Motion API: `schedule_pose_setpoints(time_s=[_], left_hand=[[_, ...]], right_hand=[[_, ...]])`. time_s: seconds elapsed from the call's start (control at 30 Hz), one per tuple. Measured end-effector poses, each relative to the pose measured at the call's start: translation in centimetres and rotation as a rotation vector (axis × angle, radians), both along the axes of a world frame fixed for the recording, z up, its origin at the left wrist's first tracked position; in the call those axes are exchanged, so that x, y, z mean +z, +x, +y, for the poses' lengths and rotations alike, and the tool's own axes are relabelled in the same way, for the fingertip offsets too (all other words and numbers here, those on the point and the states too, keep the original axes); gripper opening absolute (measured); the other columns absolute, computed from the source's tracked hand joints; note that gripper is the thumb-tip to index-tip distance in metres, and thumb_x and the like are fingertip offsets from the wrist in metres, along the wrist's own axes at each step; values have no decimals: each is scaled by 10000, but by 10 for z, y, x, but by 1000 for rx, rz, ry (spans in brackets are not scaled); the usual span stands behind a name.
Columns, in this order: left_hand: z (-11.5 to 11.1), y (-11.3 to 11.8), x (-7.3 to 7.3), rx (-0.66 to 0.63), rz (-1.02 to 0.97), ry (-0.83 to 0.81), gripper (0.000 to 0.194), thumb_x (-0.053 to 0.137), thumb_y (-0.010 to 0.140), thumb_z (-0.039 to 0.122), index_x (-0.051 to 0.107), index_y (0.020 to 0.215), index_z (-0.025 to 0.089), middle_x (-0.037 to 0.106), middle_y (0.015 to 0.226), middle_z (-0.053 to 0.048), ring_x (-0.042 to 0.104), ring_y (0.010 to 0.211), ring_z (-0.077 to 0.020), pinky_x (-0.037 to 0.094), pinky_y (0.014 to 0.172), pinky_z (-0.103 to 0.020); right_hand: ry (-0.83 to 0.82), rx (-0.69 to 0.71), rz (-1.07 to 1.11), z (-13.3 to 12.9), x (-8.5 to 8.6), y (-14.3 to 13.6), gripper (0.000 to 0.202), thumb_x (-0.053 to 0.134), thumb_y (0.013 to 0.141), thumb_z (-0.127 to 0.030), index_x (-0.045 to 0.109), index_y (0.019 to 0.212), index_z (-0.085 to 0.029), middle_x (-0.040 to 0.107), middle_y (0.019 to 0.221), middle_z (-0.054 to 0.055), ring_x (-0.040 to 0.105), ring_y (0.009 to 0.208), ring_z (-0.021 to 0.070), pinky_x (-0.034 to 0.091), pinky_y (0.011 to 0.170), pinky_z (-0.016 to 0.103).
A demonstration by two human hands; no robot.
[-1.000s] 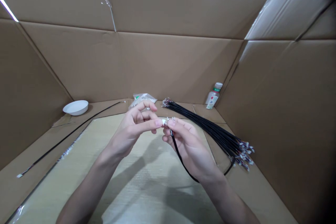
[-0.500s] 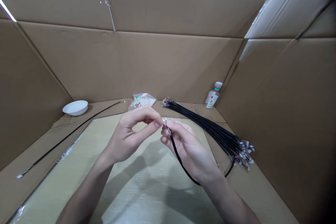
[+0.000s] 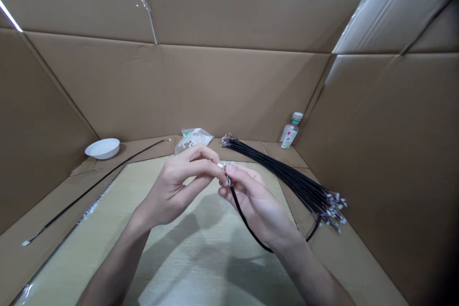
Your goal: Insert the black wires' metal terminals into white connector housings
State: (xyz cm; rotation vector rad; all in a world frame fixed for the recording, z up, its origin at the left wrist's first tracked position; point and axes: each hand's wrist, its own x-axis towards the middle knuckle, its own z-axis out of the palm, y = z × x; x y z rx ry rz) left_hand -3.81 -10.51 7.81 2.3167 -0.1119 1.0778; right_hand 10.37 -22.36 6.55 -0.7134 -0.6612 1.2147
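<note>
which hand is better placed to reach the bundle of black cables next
Probably the right hand: the bundle of black cables lies on its side, while the left hand would have to reach across. Both hands are busy at the end of one black cable, though.

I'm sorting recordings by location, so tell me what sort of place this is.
Probably a makeshift indoor workstation: cardboard walls enclose the work surface, a thick bundle of black cables lies to the right, and the left hand and right hand meet at the end of one cable.
</note>
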Motion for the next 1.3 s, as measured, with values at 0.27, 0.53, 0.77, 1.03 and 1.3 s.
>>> schedule_pose_setpoints(time_s=[0.27, 0.53, 0.77, 1.03, 1.3], left_hand=[[-3, 2, 1, -5, -18, -32, 253, 560, 997, 51, 709, 1080, 237, 660, 988, -40, 633, 915, -164, 499, 809, -310], [1, 0, 1, -8, -44, -72, 211, 557, 1006, 56, 685, 1042, 220, 659, 968, -25, 615, 917, -147, 486, 835, -304], [-1, -1, -3, 40, -51, -145, 182, 603, 1006, 119, 659, 1125, 245, 672, 1012, -5, 614, 917, -126, 488, 819, -265], [-2, 1, 0, 7, -40, -116, 252, 589, 1009, 102, 682, 1199, 237, 686, 1032, -11, 628, 927, -118, 495, 821, -261], [0, 3, -4, -5, -160, -45, 260, 651, 931, 9, 703, 1103, 196, 719, 986, -24, 658, 893, -139, 513, 783, -290]], right_hand=[[-2, -40, -42, -1, -2, 2, 182, 831, 860, -344, 753, 825, -183, 608, 820, 0, 557, 782, 117, 513, 742, 227], [44, -45, -52, -3, -2, 2, 131, 854, 832, -285, 779, 923, -226, 702, 979, 20, 622, 870, 132, 552, 775, 235], [121, -122, -143, -4, -1, 0, 67, 830, 873, -269, 787, 864, -218, 705, 922, 11, 594, 817, 104, 524, 710, 197], [134, -199, -283, -3, -5, -1, 87, 813, 898, -294, 782, 895, -212, 695, 919, 9, 579, 765, 102, 491, 694, 221], [158, -280, -428, -1, -12, 7, 137, 764, 948, -339, 756, 901, -211, 659, 830, -10, 544, 730, 95, 461, 724, 235]])
